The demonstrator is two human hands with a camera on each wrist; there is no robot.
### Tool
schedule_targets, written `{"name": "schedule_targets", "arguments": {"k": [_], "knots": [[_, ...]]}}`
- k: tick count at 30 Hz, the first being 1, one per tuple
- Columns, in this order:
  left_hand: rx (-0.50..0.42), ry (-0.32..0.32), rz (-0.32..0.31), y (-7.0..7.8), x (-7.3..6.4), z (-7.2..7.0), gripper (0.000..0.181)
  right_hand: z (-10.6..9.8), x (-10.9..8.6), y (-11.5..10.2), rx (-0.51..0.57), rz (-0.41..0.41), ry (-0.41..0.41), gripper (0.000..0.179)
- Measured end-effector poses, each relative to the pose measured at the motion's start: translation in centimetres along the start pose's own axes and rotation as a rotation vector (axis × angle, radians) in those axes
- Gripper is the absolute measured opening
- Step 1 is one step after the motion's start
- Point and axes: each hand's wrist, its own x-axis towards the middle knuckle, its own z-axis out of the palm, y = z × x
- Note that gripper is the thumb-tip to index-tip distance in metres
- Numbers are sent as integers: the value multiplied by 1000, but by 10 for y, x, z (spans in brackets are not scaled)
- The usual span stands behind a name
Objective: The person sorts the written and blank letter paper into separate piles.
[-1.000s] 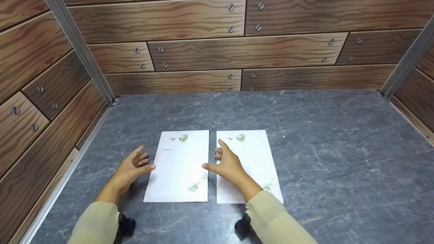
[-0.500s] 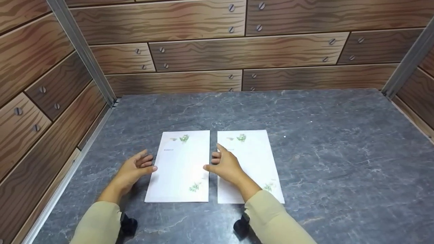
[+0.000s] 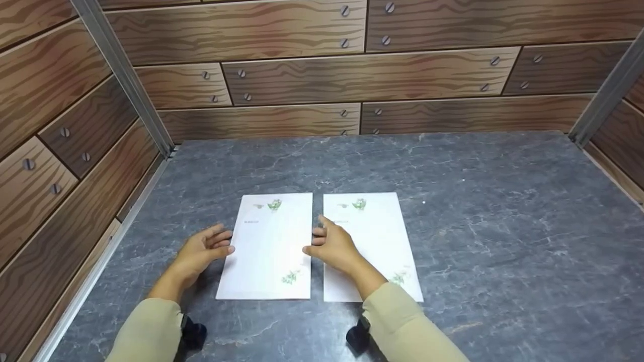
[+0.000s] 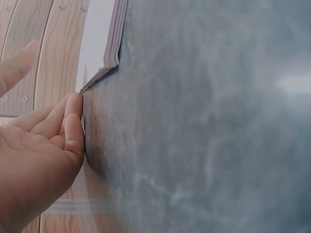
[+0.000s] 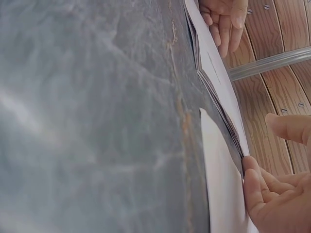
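Observation:
A white paper stack (image 3: 266, 246), printed with small green plant motifs, lies flat on the grey marbled table. Its layered edge shows in the left wrist view, where the paper stack (image 4: 99, 39) reaches the left fingertips. My left hand (image 3: 198, 254) is at its left edge, fingers against the side and thumb lifted apart. On the opposite edge is my right hand (image 3: 337, 246), its fingertips right at the side in the right wrist view and the thumb held away. Beneath the right hand lies a second white paper (image 3: 372, 226) with matching prints, partly hidden by that hand.
The grey table (image 3: 503, 241) meets wood-patterned walls (image 3: 302, 80) at the back and on both sides. Metal corner posts (image 3: 121, 75) stand at the left and right. Black wrist devices (image 3: 193, 334) sit under both sleeves. A narrow gap separates the two papers.
Both hands' fingers have drawn back toward the near side and come in to the side edges of the left paper stack. The papers keep their places on the table.

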Motion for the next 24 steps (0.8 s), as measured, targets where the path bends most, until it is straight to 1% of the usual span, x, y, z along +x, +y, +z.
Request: {"name": "schedule_targets", "arguments": {"k": [13,16,19,24], "knots": [[-49,26,-10,-1,0,0,69,0,1,2,16,-25,4,81],[-59,34,-7,-2,0,0,66,0,1,2,14,-31,16,78],[-66,56,-1,-1,0,1,63,1,2,2,19,-37,37,75],[-45,89,6,0,-1,3,58,3,3,2,53,-43,83,70]]}}
